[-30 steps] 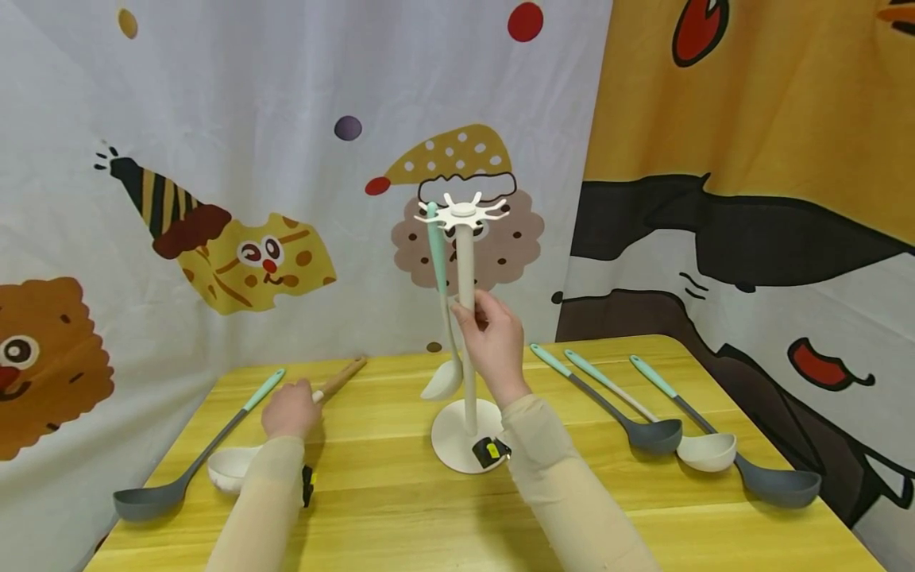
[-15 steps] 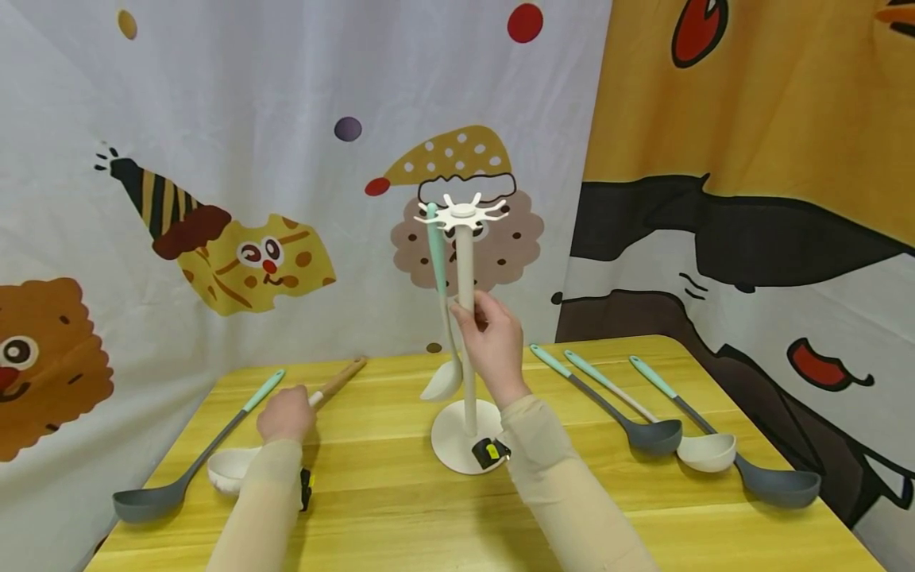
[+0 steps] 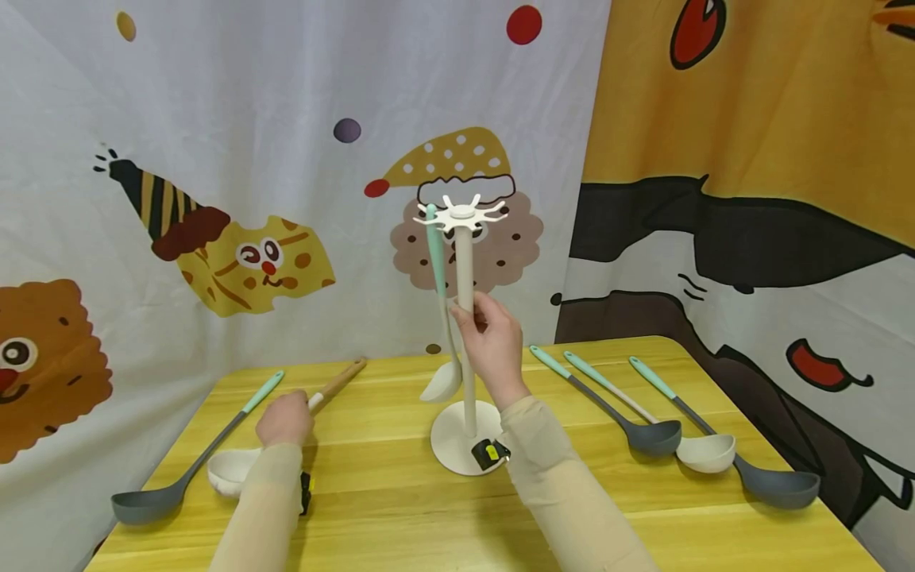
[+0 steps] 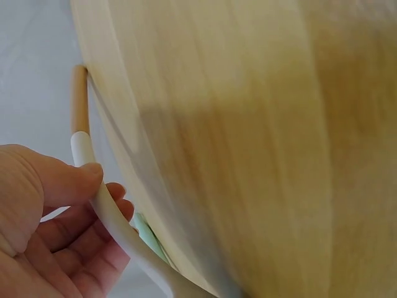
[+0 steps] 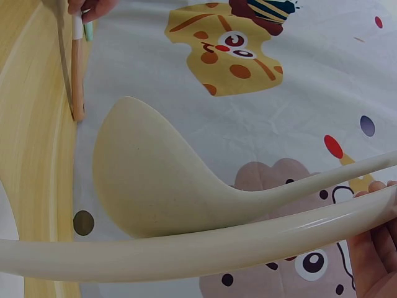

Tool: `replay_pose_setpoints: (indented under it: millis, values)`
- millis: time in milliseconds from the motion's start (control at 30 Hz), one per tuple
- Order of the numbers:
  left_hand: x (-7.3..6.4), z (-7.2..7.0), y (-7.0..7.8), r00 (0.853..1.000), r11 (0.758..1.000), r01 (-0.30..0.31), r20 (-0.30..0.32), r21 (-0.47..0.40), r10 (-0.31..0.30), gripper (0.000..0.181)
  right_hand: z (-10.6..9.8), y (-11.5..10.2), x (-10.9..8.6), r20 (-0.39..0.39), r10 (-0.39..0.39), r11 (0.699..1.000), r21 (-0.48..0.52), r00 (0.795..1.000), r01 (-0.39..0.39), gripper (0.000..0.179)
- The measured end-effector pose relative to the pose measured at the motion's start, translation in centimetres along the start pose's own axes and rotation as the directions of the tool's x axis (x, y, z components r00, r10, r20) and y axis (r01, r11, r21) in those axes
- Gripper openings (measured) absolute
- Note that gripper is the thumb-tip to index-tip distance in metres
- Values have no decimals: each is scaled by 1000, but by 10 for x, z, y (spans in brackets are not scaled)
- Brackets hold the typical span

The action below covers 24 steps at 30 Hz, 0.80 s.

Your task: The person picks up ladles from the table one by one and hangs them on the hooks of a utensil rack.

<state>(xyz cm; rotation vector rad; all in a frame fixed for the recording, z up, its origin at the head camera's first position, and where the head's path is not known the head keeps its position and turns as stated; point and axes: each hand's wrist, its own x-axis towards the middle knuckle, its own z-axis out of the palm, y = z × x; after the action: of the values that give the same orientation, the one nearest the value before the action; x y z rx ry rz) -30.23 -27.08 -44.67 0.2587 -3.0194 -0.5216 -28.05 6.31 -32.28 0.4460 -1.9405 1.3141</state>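
Toward the left of the table, my left hand [image 3: 284, 419] pinches the white shaft of a ladle [image 3: 230, 470] with a wooden handle. In the left wrist view, thumb and fingertips close round that shaft, and the wooden handle [image 4: 79, 99] points away. My right hand [image 3: 495, 345] grips the pole of a white utensil stand [image 3: 465, 262], which stands upright. From one hook of its top hangs a white ladle [image 3: 438, 258] with a mint handle. The right wrist view has its bowl [image 5: 155, 174] against or very near the pole [image 5: 186, 256]; whether they touch, I cannot tell.
Left of my left hand lies a grey ladle [image 3: 153, 502] with a mint handle. On the right side lie a grey ladle [image 3: 654, 437], a white ladle [image 3: 706, 453] and a larger grey ladle [image 3: 779, 486]. A printed curtain [image 3: 286, 119] hangs behind the wooden table [image 3: 386, 508].
My left hand has shifted slightly left and down along with its grip on the ladle. The right hand and the stand have stayed put.
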Motion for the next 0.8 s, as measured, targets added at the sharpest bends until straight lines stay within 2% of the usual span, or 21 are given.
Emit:
replay_pose_setpoints:
  millis: [300, 600, 800]
  values:
    - [-3, -2, 1, 1000, 1000, -8, -10, -4, 8, 14, 0, 0, 0, 2, 2, 1000, -4, 1000, -2, 20]
    - [0, 4, -4, 1000, 1000, -23, -20, 5, 23, 18, 1, -1, 0, 3, -5, 1000, 4, 1000, 5, 19]
    - [-2, 3, -1, 999, 999, -42, -25, 5, 42, 21, 0, -1, 0, -2, -8, 1000, -5, 1000, 8, 18]
